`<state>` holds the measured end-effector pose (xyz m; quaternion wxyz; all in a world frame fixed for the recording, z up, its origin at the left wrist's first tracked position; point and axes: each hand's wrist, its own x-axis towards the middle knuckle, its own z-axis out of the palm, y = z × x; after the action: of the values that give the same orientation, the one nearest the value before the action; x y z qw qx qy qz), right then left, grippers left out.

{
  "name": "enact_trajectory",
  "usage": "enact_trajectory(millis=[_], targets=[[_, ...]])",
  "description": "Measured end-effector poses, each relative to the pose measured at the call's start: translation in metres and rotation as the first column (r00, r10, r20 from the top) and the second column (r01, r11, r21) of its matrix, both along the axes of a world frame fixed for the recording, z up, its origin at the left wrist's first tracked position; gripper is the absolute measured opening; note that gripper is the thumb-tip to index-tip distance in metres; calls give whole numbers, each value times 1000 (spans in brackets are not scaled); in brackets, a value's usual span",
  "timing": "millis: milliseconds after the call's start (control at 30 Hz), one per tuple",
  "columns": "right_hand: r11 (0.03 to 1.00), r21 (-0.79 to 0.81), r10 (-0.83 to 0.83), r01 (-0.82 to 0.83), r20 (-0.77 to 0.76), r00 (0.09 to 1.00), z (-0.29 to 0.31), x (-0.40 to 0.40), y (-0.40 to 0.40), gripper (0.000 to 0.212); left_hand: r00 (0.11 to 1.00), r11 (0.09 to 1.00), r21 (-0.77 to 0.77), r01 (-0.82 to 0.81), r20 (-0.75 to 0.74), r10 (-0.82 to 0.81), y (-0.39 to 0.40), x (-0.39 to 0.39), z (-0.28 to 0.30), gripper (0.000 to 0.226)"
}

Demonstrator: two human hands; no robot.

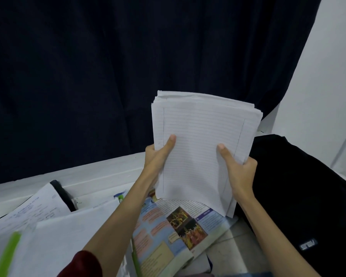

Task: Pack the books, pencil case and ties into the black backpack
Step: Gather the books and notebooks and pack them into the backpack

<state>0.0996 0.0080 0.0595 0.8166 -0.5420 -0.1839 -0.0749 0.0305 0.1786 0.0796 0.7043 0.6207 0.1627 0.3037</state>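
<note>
Both hands hold a stack of lined paper [204, 140] upright above the table [100, 170]: left hand [158, 154] grips its left edge w/ thumb on front, right hand [238, 166] grips the right edge likewise. Black backpack [300, 192] lies just right of the stack; open textbook [174, 226] lies below it, w/ more papers [48, 216] at left.

Sheets between my hands: stack of lined paper [200, 148], matt, thin, edges slightly ragged and uneven.
Below my hands: open textbook [174, 232], printed paper with a faint sheen.
Right of my right hand: black backpack [300, 196], matt woven cloth.
Left of my left arm: loose written sheets [28, 212], plain matt paper.
Under it all: white table [100, 172], smooth, painted-looking.
Behind my hands: dark curtain [108, 76], soft matt cloth in folds.
</note>
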Motion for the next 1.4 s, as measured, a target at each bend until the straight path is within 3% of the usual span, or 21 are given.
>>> enact_trajectory(millis=[167,300,433,533,600,700,800,967,1133,1267,1333,1400], targets=[[1000,4,26,-26,-59,998,-14,-5,-5,18,983,997,30,74,-171,-67,4,-7,-28,18],[998,8,65,-65,-139,988,-18,-2,-4,15,972,995,40,97,-220,-86,7,-5,-29,16],[997,20,-71,74,-137,988,-27,-2,-1,7,981,994,87,65,-191,-47,7,-2,-38,34],[977,-13,-215,214,-82,973,-37,-7,2,20,977,967,246,-72,-178,118,2,-3,-48,27],[966,-79,-248,248,0,969,-38,-7,6,20,965,929,335,-156,-148,215,3,0,-43,38],[951,-143,-261,275,108,959,-17,0,10,12,975,916,364,-167,-79,209,3,0,-13,52],[943,-188,-243,274,175,954,15,0,13,12,979,928,332,-169,-51,196,8,-14,18,43],[900,-434,23,46,153,988,38,-39,25,15,950,942,282,-184,-196,245,17,-89,29,29],[775,-526,326,-349,-140,935,14,-101,54,17,839,948,172,-269,-442,318,31,-195,-3,44],[673,-518,418,-528,-323,849,-19,-150,80,19,750,915,156,-373,-531,396,39,-273,-36,43],[607,-541,439,-583,-383,813,-36,-169,93,26,701,881,144,-451,-554,450,40,-301,-48,56],[517,-601,441,-610,-424,791,-49,-187,101,38,621,848,215,-485,-598,507,37,-319,-56,35]])
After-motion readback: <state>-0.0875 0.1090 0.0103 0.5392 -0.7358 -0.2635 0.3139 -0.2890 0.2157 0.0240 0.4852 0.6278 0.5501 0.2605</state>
